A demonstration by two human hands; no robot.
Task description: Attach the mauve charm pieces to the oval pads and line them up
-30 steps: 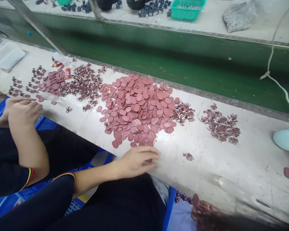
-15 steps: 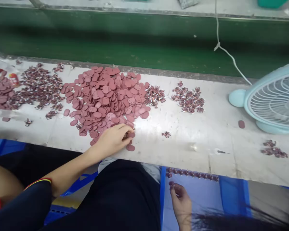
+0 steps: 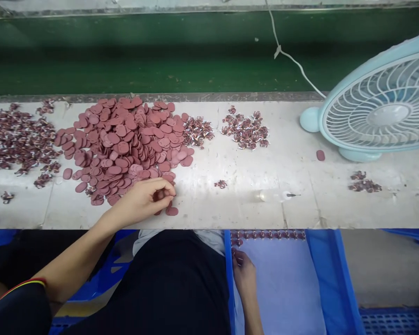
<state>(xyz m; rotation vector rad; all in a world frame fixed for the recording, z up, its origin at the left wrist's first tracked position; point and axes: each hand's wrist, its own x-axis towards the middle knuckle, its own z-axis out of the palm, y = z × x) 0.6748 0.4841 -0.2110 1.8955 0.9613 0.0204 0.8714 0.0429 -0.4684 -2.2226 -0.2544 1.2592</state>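
My left hand (image 3: 145, 201) rests over the near edge of a heap of flat dusty-red oval pieces (image 3: 125, 139) on the table. Its thumb and fingers are closed together; what they hold, if anything, I cannot make out. A loose oval piece (image 3: 172, 211) lies just below the fingertips. Low over the left side of a blue tray (image 3: 335, 274), my right hand (image 3: 245, 272) pinches a small dark-red piece (image 3: 233, 251), partly hidden by the fingers. Small dark-red pieces (image 3: 267, 235) stand in a row along the far end of the tray's pale sheet (image 3: 282, 284).
Small brown-red parts lie in a large heap (image 3: 21, 139) at left and smaller clusters (image 3: 246, 130) right of the ovals. A light-blue fan (image 3: 387, 114) with a white cord (image 3: 298, 65) stands at right. A clear bottle (image 3: 270, 195) with a dark tip lies near the front.
The view has shifted, so the table sits further left in it. My right hand has moved toward the tray's far left corner with its small piece. My left hand stays by the oval heap.
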